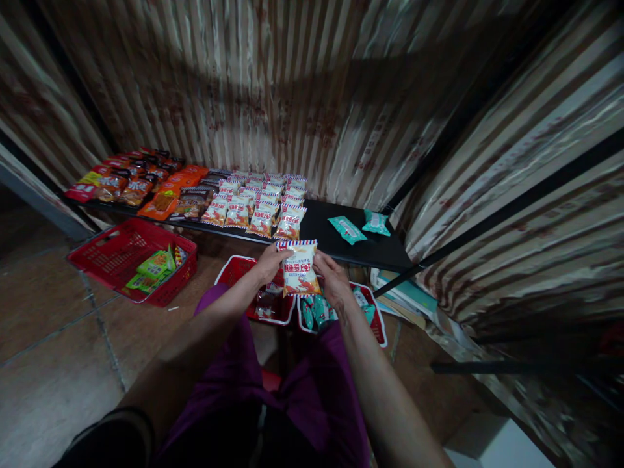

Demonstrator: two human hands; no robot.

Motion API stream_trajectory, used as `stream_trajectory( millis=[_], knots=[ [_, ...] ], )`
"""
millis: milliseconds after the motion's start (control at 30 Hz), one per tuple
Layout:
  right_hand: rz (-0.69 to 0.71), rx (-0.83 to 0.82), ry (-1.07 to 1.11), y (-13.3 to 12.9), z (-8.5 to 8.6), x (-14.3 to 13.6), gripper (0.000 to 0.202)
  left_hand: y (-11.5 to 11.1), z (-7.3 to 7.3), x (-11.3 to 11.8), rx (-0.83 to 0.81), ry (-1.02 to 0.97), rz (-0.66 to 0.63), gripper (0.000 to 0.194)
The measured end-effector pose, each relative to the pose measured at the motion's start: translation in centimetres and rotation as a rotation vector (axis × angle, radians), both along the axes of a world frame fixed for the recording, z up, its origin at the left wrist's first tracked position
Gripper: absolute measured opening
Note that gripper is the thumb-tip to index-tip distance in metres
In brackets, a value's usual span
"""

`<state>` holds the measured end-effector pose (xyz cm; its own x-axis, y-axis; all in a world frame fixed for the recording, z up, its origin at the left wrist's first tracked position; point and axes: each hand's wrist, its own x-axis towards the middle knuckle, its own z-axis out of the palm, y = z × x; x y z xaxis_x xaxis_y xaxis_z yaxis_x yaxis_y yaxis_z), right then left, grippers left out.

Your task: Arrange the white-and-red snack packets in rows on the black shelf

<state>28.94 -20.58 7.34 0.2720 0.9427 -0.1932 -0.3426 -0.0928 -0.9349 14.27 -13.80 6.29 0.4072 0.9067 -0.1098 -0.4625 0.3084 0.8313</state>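
Between my two hands is a white and orange snack bag [299, 273] with striped ends and red lettering. My left hand [270, 263] grips its left edge, and my right hand [332, 276] pinches the right edge. Beyond it, several matching snack bags [263, 218] lie in rows on a black shelf [322, 221]. Two teal packets [347, 229] rest farther right on that shelf. Below my hands stand a red basket with dark packets [268, 302] and another red basket [379, 325] holding teal packets [318, 312].
Orange and brown snack bags [139, 188] crowd the shelf's left end. A red basket [112, 257] with green packets [156, 265] stands on the tiled floor at left. Black metal bars [526, 205] and a striped curtain [292, 84] enclose the shelf. Books [409, 292] lie beneath its right end.
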Motion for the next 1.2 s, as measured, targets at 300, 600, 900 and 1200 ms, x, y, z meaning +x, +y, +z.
stream_trajectory(
  millis=[300, 600, 900, 1200],
  knots=[
    [0.115, 0.058, 0.081, -1.3, -1.6, -1.8, 0.069, -0.3, -1.7, 2.0, -0.005, 0.131, 0.307, 0.035],
    [-0.235, 0.111, -0.395, 0.6, -3.6, -1.5, 0.071, -2.6, -2.4, 2.8, 0.485, 0.615, 0.377, 0.02],
    [-0.227, 0.077, -0.442, -0.5, -2.9, -2.1, 0.051, -3.1, -2.9, 3.4, 0.204, 0.24, 0.154, 0.041],
    [-0.198, 0.06, -0.472, 1.4, -2.8, 0.7, 0.065, -4.1, -2.2, 3.1, 0.303, 0.355, 0.072, 0.081]
  ],
)
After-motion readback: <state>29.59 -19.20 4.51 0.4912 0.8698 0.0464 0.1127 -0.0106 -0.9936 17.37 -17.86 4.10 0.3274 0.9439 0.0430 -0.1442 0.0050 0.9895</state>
